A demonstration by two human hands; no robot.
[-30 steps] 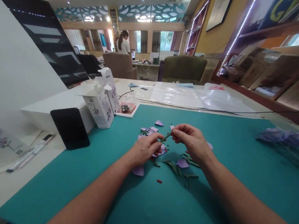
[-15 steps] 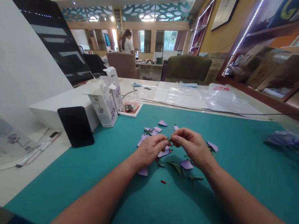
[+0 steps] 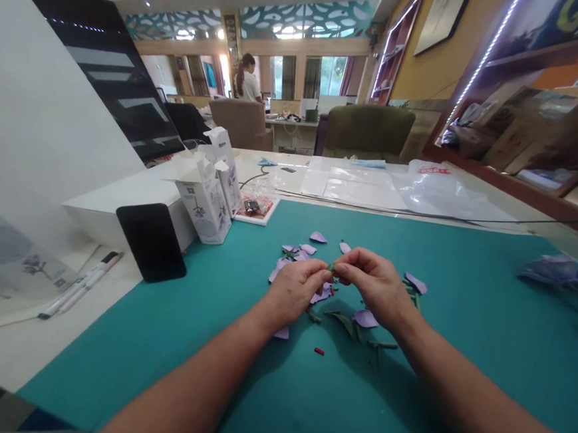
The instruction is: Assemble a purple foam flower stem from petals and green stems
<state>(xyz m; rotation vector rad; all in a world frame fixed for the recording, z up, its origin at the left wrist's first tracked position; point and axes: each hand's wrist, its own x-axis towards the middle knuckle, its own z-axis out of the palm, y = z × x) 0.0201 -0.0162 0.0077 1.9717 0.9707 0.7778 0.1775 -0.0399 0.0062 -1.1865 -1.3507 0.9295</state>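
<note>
My left hand [image 3: 294, 290] and my right hand [image 3: 377, 285] meet over a green mat [image 3: 167, 360], fingertips nearly touching. Both pinch a small green piece [image 3: 330, 268], mostly covered by the fingers. Around and beneath the hands lie loose lilac petal pieces [image 3: 366, 318], some partly hidden by the left hand. A green leaf piece [image 3: 343, 324] and a green stem piece [image 3: 383, 345] rest below the right hand. Closer to me sits a small red piece [image 3: 319, 351].
White boxes printed with purple flowers [image 3: 204, 203] stand at the left, behind a black tablet-like panel [image 3: 151, 242]. Pens [image 3: 81, 285] lie at the left edge. A bunch of purple flowers [image 3: 559, 271] is on the right. Clear plastic bags [image 3: 441, 192] lie behind the mat. A person [image 3: 249, 83] is in the background.
The view has shifted slightly, moving everything a little to the right. Both hands keep the same pinch on the green piece, with only slight finger movement.
</note>
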